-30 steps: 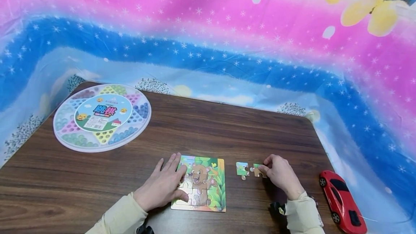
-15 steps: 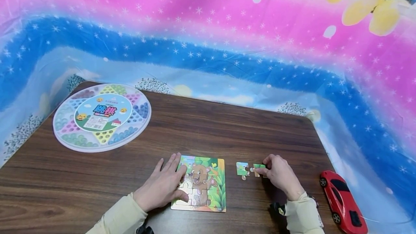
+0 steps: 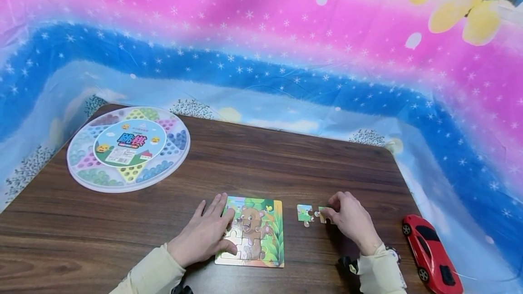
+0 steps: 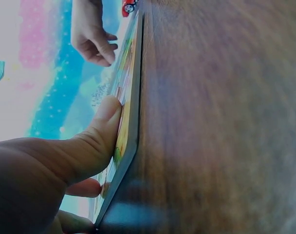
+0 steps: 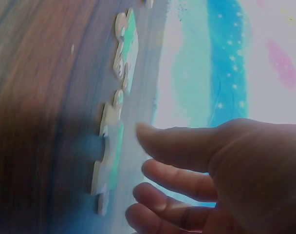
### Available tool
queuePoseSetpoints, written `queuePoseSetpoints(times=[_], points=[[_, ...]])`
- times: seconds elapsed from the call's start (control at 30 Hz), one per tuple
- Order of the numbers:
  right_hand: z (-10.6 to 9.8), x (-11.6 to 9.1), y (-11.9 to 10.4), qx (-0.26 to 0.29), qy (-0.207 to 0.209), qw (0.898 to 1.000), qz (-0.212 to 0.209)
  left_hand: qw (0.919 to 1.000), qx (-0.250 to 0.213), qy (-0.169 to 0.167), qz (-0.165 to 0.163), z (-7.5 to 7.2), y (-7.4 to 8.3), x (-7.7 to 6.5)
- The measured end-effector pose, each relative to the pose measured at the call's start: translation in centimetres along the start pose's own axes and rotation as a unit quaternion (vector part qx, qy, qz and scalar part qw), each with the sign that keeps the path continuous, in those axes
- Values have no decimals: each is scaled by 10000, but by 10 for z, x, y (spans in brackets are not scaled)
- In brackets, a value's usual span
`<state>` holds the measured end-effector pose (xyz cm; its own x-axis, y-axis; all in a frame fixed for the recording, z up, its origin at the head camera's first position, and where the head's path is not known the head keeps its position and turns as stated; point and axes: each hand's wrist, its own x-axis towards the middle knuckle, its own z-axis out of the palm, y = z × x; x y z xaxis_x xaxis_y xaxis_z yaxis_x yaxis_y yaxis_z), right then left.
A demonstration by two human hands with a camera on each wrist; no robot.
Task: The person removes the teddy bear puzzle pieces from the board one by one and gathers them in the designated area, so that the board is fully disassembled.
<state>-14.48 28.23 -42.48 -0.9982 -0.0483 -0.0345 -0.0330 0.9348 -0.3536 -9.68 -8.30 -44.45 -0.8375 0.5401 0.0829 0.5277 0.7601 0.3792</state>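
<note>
Your left hand (image 3: 204, 236) rests spread on the puzzle (image 3: 251, 235); your right hand (image 3: 354, 219), fingers (image 5: 179, 180) relaxed and empty, hangs just off a loose piece (image 5: 116, 156), near another piece (image 3: 303, 212) on the counter (image 3: 261, 162). Likely light, stiff: pinch opposite edges.

The square bear puzzle (image 3: 251, 235), brown and leafy green, lies flat with its left side partly hidden. To its right, well apart from it, a blue-green piece (image 3: 303, 213) and a green-and-brown piece (image 3: 323, 215) lie flat, just beside each other.
</note>
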Motion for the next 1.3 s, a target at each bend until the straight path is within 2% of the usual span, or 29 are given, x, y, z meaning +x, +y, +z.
queuePoseSetpoints(times=[0.13, 0.53, 0.9, 1.3], points=[[0, -1, -7, -10, 159, 9998, -130, 10000, -38, -15, -19, 0, 0, 0], [13, -3, -40, 143, 232, 9977, -626, 10000, -90, 2, -23, 2, -1, -2], [24, -4, -70, 256, 57, 9946, -1005, 10000, -80, 27, 24, 2, -1, -2], [35, -4, -85, 66, -59, 9897, -1428, 10000, 0, 12, 2, 1, -1, -1]])
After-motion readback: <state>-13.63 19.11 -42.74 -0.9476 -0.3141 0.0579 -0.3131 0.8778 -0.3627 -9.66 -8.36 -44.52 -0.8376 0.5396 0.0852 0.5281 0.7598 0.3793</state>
